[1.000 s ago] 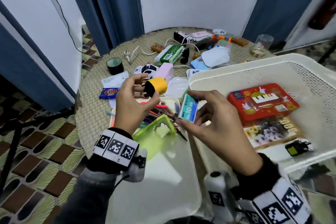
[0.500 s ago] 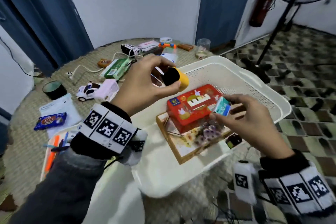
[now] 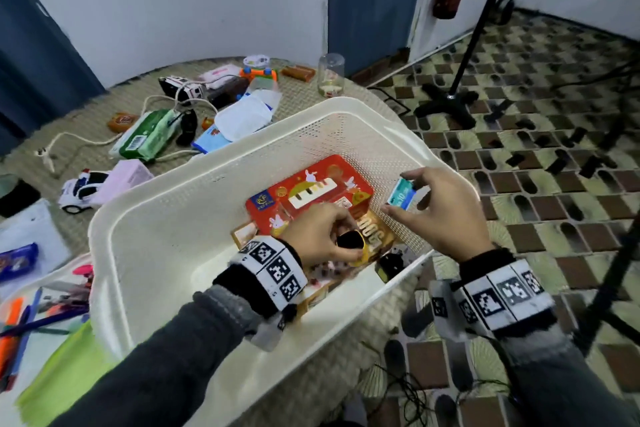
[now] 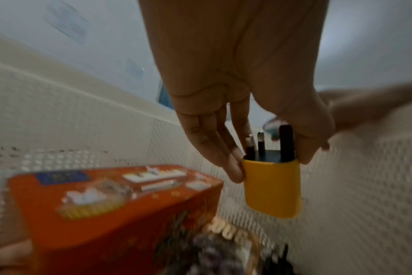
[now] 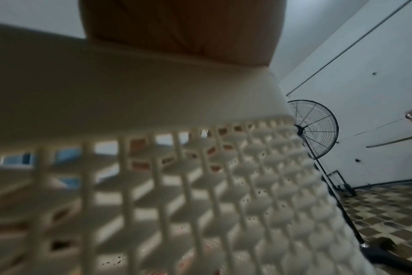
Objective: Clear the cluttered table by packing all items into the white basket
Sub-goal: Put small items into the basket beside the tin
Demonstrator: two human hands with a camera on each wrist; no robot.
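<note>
Inside the basket, the left hand pinches a yellow plug over the red box; the right hand pinches a staple box by the right wall. Toy car, tissues and pens crowd the table; mesh blurs the right wrist view.

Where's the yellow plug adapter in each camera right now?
Head: yellow adapter at centre, mostly hidden in the left hand, low inside the basket.
Left wrist: right of centre, pinched at its pin end.
Right wrist: not in it.
Shared landmark: red tin.

The basket sits on the table, clutter behind and left.
</note>
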